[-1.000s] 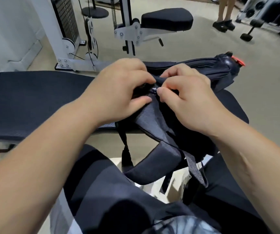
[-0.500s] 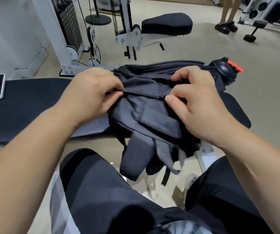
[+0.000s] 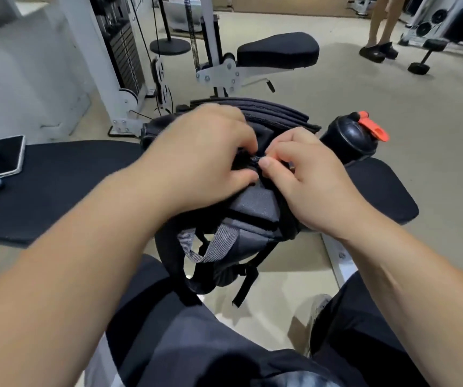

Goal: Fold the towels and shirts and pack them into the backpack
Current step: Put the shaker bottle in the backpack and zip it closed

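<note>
The backpack (image 3: pixel 252 208) lay at the front edge of the counter (image 3: pixel 57 191), straps hanging over it, while the left hand (image 3: pixel 205 155) gripped its fabric, probably to steady it, and the right hand (image 3: pixel 308 185) pinched the zipper pull (image 3: pixel 261 159).

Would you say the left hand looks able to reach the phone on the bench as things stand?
Probably yes, once it lets go: the left hand grips the backpack beside the zipper pull that the right hand pinches, and the bench pad between it and the phone looks unobstructed.
</note>
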The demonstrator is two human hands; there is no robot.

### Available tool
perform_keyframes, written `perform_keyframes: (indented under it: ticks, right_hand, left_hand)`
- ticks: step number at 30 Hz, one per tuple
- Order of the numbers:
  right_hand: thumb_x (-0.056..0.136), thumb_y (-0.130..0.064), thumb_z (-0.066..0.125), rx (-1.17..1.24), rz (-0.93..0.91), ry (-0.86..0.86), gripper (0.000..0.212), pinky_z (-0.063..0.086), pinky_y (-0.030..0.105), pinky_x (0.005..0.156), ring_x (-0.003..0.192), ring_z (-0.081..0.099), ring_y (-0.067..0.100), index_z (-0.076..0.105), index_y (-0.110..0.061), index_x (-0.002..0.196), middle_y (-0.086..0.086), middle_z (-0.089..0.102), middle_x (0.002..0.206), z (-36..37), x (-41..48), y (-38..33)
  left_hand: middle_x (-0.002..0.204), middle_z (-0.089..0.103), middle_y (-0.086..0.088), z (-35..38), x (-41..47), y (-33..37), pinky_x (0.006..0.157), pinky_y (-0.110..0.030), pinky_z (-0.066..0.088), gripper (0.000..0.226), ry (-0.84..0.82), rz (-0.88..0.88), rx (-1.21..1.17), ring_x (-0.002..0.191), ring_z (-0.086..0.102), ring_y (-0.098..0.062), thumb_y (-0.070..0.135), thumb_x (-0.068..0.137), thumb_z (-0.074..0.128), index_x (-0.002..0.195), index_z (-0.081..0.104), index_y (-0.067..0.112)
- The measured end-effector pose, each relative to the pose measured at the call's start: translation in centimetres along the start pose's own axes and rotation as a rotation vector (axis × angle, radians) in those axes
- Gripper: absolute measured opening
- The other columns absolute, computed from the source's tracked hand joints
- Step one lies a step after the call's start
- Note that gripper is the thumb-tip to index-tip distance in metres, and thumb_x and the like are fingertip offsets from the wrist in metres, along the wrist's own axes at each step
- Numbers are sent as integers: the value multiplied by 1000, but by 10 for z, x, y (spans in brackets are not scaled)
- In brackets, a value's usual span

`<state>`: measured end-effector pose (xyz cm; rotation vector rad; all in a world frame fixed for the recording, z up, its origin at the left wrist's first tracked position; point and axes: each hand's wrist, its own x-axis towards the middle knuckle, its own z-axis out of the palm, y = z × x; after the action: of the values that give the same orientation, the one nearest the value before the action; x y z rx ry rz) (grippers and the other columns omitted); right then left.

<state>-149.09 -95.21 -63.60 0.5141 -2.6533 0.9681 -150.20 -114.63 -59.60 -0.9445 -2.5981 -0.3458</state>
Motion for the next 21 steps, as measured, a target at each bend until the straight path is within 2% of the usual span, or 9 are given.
perform_keyframes:
  ticks: [3,5,8,10,12,14,18,21]
  right_hand:
    - [97,-24,62,-9,4,-10,20,38,14,83,94,52,10,65,-15,79,-3,54,101,-4,-3,7]
    - [95,-31,61,-42,5,7,21,40,25,90,101,50,14,67,-17,81,-5,53,103,-4,-5,15]
    - [92,-43,56,-150,-12,64,27,41,43,94,107,45,21,70,-21,82,-8,51,105,-8,-6,25]
    - [91,-43,55,-149,18,84,29,42,46,94,107,47,24,71,-21,80,-8,51,104,-16,-4,35]
    - [91,-41,56,-110,64,110,29,42,43,96,108,51,28,72,-19,79,-7,52,104,-25,-3,51]
    - [92,-37,61,-86,92,114,25,40,35,94,108,52,27,72,-19,79,-6,53,105,-32,-5,64]
    - [95,-23,66,-14,105,61,21,34,7,82,93,54,8,68,-13,76,-2,58,101,-26,-8,69]
    - [94,-19,65,46,114,91,21,33,4,77,85,55,5,66,-12,75,1,61,94,-19,-8,73]
  left_hand:
    - [96,62,-2,20,12,6,84,-48,52,27,-26,12,77,99,59,-31,43,83,68,95,72,19]
    - [90,63,-4,27,12,5,79,-47,52,21,0,34,62,92,60,-32,37,85,71,90,71,17]
    - [84,64,-3,29,10,2,75,-41,51,20,48,41,6,83,62,-31,37,86,72,84,71,17]
    - [81,66,-1,23,6,-8,74,-35,49,20,78,-1,-28,81,63,-27,37,85,72,82,72,18]
    - [80,67,0,12,-1,-24,73,-29,44,18,107,-59,-43,78,63,-23,35,85,75,82,74,17]
    - [78,68,0,3,-9,-38,73,-31,46,18,105,-107,-47,75,63,-21,34,84,75,81,75,16]
    - [76,68,3,-7,-10,-42,76,-41,54,17,-21,-211,-30,73,63,-20,34,84,79,79,75,18]
    - [79,69,8,-19,9,-20,78,-38,55,20,-53,-268,-84,75,65,-13,39,77,76,84,76,21]
